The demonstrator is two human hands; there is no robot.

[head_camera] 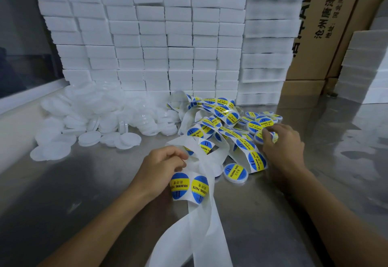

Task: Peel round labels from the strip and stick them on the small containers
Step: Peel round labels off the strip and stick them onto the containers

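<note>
Hands: left hand (165, 165) pinches the strip (201, 185) mid-desk; right hand (282, 140) grips a container (274, 136).
Strip: I judge it limp, light; hold its edge.
Labels (180, 185): thin, tacky; lift by rim.

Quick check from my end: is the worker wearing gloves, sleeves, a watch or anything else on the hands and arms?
Nothing worn shows. The left hand and right hand are bare, with no gloves, and no rings that I can make out. Both forearms are uncovered as far as the frame's lower edge: no sleeves, cuffs, watch or wristband in view. Anything above that is out of frame.
</note>
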